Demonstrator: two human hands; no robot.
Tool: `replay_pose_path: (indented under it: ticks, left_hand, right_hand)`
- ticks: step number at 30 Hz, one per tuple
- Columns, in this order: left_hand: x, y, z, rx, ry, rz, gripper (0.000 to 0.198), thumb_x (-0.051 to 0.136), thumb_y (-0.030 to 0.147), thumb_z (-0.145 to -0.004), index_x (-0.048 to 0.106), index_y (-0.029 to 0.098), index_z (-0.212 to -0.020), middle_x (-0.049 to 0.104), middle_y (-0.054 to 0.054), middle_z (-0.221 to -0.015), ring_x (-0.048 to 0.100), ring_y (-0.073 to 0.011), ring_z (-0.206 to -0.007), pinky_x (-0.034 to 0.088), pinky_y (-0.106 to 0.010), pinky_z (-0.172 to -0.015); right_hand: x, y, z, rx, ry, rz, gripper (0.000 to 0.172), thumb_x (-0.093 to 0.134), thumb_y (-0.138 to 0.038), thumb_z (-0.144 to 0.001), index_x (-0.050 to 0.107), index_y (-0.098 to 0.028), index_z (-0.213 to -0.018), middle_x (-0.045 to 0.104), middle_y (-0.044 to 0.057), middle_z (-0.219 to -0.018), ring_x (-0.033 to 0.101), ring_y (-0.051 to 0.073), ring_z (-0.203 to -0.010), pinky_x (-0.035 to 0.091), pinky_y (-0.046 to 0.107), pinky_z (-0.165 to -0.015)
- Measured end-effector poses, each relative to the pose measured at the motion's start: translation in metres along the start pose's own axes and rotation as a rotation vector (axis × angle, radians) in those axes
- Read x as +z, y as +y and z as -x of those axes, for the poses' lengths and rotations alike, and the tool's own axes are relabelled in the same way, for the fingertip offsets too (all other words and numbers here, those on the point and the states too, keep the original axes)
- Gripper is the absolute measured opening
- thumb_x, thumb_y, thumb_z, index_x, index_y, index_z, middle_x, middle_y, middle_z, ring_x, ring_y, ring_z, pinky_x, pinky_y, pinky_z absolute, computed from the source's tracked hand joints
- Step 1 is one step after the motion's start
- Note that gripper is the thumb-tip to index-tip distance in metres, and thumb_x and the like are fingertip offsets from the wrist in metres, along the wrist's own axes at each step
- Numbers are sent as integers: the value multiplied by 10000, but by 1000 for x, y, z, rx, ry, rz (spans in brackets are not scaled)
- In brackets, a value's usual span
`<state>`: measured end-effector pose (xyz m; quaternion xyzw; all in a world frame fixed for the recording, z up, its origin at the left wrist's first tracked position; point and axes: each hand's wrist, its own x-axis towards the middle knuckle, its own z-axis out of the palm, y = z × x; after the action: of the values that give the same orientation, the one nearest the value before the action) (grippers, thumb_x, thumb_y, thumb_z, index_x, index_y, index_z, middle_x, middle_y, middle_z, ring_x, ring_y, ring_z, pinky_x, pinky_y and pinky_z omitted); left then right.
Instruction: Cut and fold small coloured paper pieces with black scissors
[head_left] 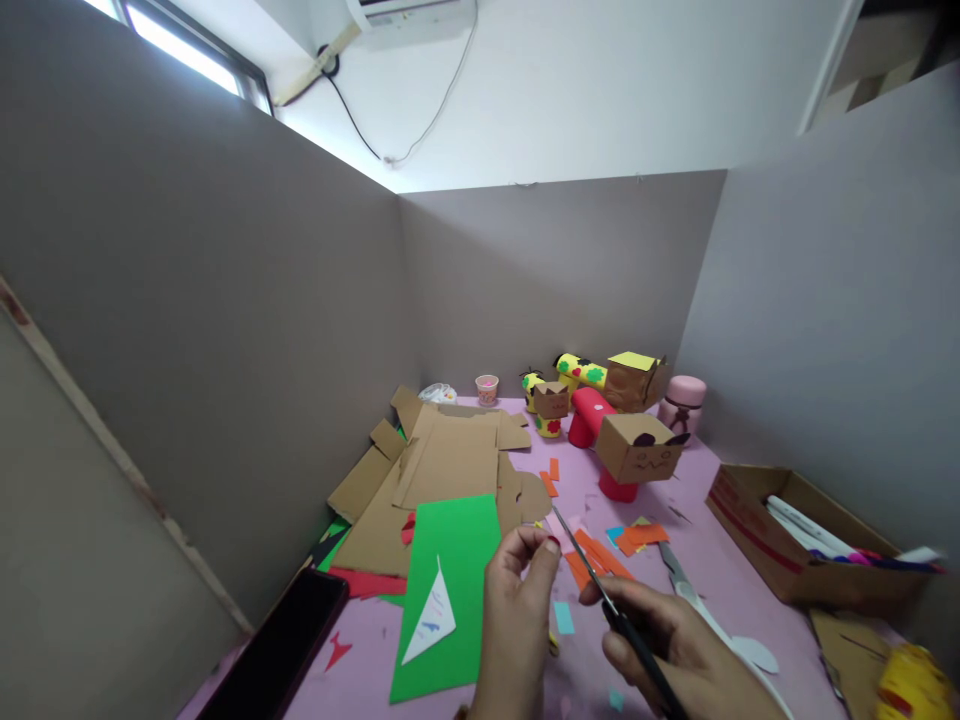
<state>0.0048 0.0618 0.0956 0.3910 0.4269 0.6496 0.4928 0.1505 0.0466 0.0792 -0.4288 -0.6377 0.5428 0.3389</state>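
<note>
My left hand (523, 605) is closed, its thumb and finger pinched together over the table. A small dark red spot shows at its fingertips; whether that is a held scrap or a nail, I cannot tell. In my right hand (667, 640) are scissors (587, 562) with black handles, their thin blades slanting up and left close to the left fingertips. Orange paper strips (600, 560) lie behind the blades. Left of my left hand is a green sheet (457, 540) bearing a white paper triangle (433, 622) with faint marks.
Cardboard pieces (457, 460) lie at the back left. A phone (281, 645) lies front left. Box-headed cardboard animals (640, 447) stand at the back right, near a pink bottle (682, 405). At right, an open box (795, 545) holds pens. Grey partitions (555, 270) surround the table.
</note>
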Motion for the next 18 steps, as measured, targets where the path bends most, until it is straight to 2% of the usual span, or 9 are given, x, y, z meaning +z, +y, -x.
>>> replay_pose_path:
  ticks: [9, 15, 18]
  left_hand:
    - [-1, 0, -1, 3, 31, 49, 162, 691, 305, -663, 602, 177, -622, 581, 21, -604, 510, -158, -619, 384, -248, -618]
    - [0, -1, 1, 8, 59, 55, 268, 674, 423, -707, 601, 171, -650, 562, 18, -612, 498, -156, -640, 379, -243, -625]
    - [3, -4, 5, 5, -13, 80, 254, 671, 406, -725, 599, 165, -689, 571, 4, -659, 502, -162, -671, 394, -258, -665]
  right_hand:
    - [2, -4, 2, -8, 40, 58, 320, 626, -407, -764, 614, -152, -956, 348, -64, -583, 295, 114, -488, 240, 237, -424]
    - [4, -4, 0, 7, 34, 59, 361, 636, -462, -755, 619, -159, -952, 350, -66, -586, 294, 115, -501, 240, 241, -445]
    - [3, 1, -1, -1, 27, 35, 385, 630, -487, -760, 611, -164, -968, 341, -68, -587, 283, 117, -506, 240, 237, -444]
